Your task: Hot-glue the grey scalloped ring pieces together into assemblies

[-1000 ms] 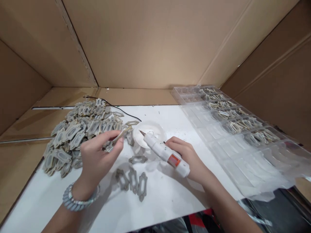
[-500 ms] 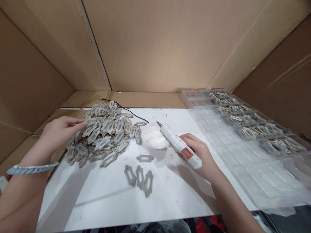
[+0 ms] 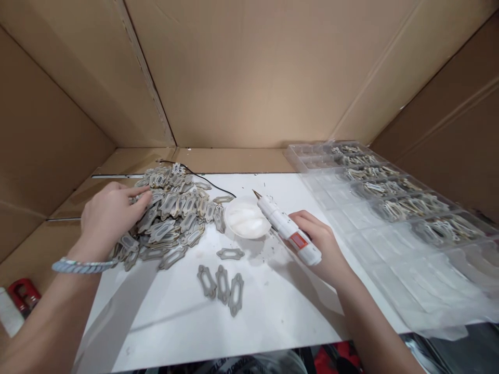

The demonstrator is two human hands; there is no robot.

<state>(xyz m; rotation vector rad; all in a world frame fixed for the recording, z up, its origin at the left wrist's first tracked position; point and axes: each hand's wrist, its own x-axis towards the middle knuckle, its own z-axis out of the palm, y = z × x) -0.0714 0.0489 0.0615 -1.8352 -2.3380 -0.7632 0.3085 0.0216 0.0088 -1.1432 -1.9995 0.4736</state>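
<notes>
My right hand (image 3: 317, 241) grips a white pen-like tool (image 3: 286, 228) with a red label and a pointed copper-coloured tip, aimed up and left. Just beyond that tool sits a shallow white dish (image 3: 249, 221) with white contents. At the left, my left hand (image 3: 113, 210) reaches onto a heap of grey frame-shaped pieces (image 3: 175, 208), thumb and forefinger pinched together at its far-left side. Whatever lies between those fingers is too hidden to make out. Near the front, three similar pieces (image 3: 222, 284) lie side by side, and a single piece (image 3: 230, 253) rests crosswise behind them.
A clear compartment organizer (image 3: 374, 244) runs along the right side, with small metal-looking parts in several cells. Cardboard walls (image 3: 253, 78) enclose the white board (image 3: 187, 322). A thin black cord (image 3: 206, 179) lies behind the heap. Red-handled something (image 3: 24, 296) shows at far left.
My left hand has moved right and farther onto the heap, its fingers drawing closer together. My right hand and the white tool are nearly still. The view has shifted slightly.
</notes>
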